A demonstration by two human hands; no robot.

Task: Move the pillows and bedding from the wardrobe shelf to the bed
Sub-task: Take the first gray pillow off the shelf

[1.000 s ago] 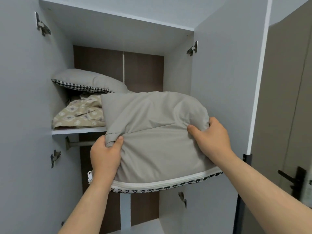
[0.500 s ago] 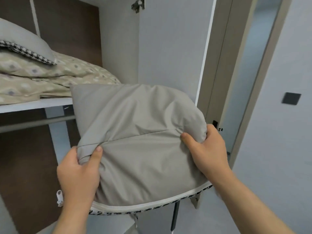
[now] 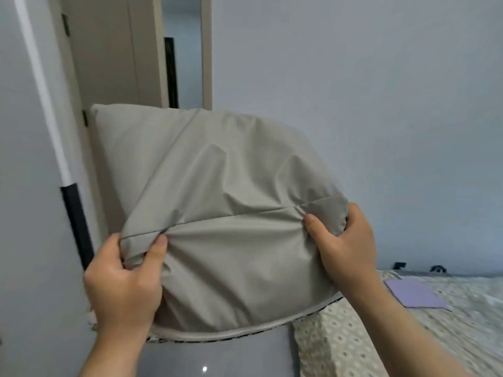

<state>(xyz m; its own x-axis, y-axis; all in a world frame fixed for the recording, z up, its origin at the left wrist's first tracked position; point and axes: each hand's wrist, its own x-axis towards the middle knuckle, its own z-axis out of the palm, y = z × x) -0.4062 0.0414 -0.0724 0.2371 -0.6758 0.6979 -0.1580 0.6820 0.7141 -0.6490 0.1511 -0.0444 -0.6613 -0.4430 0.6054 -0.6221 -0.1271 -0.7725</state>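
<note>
A grey pillow with a white and houndstooth-edged bottom seam hangs in the air in front of me, held by both hands. My left hand grips its lower left side, thumb pressed into the fabric. My right hand clamps its right edge. The bed, covered in a cream patterned sheet, lies at the lower right, just beyond and below the pillow. The wardrobe shelf is out of view.
The open wardrobe door with a white edge and black handle strip stands at the left. A doorway is behind the pillow. A purple flat item lies on the bed. Glossy grey floor shows below.
I have turned right, away from the wardrobe, carrying the pillow with both hands. The shelf with the other pillow and bedding has left the view and the bed has come in.
</note>
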